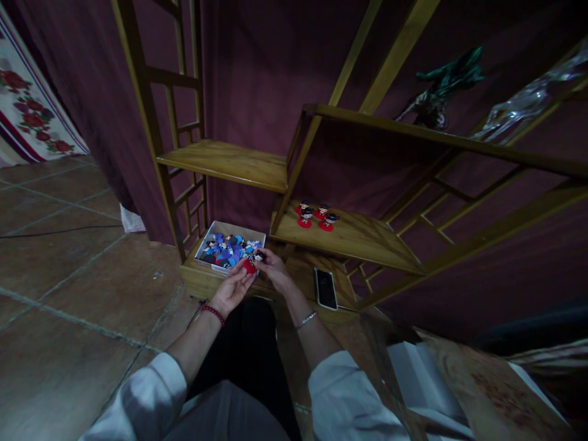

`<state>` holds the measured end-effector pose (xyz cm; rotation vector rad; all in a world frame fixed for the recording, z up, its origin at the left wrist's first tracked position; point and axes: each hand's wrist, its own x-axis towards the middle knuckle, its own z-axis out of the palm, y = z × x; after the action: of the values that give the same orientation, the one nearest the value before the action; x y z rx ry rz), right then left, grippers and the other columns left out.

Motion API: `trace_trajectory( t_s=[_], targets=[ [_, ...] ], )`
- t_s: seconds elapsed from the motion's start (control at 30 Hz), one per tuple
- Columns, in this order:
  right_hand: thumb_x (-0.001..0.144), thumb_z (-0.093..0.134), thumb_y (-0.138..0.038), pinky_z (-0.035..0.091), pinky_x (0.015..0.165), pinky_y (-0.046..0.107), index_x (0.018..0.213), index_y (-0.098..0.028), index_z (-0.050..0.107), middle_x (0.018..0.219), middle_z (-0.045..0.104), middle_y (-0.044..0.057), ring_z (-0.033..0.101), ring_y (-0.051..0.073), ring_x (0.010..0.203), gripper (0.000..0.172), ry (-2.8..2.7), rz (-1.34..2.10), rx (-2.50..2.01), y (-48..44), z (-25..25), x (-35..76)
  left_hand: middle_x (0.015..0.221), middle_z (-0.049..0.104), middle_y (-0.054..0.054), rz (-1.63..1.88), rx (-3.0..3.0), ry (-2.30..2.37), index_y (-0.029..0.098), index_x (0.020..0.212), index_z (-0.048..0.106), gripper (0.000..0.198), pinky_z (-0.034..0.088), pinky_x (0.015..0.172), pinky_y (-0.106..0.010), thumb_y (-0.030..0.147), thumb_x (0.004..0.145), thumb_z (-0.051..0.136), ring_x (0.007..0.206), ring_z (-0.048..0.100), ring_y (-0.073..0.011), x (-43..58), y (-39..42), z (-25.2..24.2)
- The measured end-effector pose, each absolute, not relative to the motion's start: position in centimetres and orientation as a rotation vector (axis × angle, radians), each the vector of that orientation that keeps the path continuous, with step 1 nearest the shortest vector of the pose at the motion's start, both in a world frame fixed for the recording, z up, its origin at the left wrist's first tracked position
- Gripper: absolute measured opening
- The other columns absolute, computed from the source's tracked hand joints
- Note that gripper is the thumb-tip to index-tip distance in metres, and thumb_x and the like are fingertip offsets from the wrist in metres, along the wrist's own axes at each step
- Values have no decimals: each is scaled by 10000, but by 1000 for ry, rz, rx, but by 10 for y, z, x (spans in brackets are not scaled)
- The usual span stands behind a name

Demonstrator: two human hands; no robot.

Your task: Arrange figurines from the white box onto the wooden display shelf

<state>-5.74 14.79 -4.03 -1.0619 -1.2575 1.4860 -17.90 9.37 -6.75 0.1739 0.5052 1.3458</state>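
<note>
Both my hands meet in front of a white box, holding one small figurine [250, 264] with a red round base and a dark head. My left hand [234, 286] has its fingers around the red base. My right hand [274, 269] grips the figurine's upper part from the right. Just behind them, the open cardboard box [212, 236] is full of small figurines [232, 247] in blue, purple, black and red. On the middle shelf [367, 241], to the right, several figurines with red bases [305, 219] stand upright in a cluster.
A phone [326, 288] lies on the low shelf right of my hands. A higher wooden shelf [229, 160] is above the box. Upper right stand a green-dark statue [443, 89] and a clear glass-like ornament [523, 101]. A cardboard piece [487, 380] lies at lower right.
</note>
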Motion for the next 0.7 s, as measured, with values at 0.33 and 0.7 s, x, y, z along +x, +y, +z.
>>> trace_trajectory(
  t_s=[0.33, 0.7],
  targets=[
    [498, 720, -240, 456, 632, 260, 993, -175, 571, 718, 639, -21, 566, 119, 609, 521, -1222, 1530, -1130, 151, -38, -56, 949, 649, -46, 1332, 147, 529, 190, 1103, 560, 405, 412, 926, -299, 23, 735, 539, 864, 604, -113, -179, 94, -64],
    [509, 719, -189, 469, 579, 227, 959, -171, 578, 716, 635, -27, 566, 98, 582, 471, -1202, 1566, -1200, 154, -37, -58, 898, 654, -42, 1329, 168, 538, 180, 1056, 579, 335, 443, 883, -291, 47, 754, 527, 808, 610, -107, -183, 95, -70]
  ],
)
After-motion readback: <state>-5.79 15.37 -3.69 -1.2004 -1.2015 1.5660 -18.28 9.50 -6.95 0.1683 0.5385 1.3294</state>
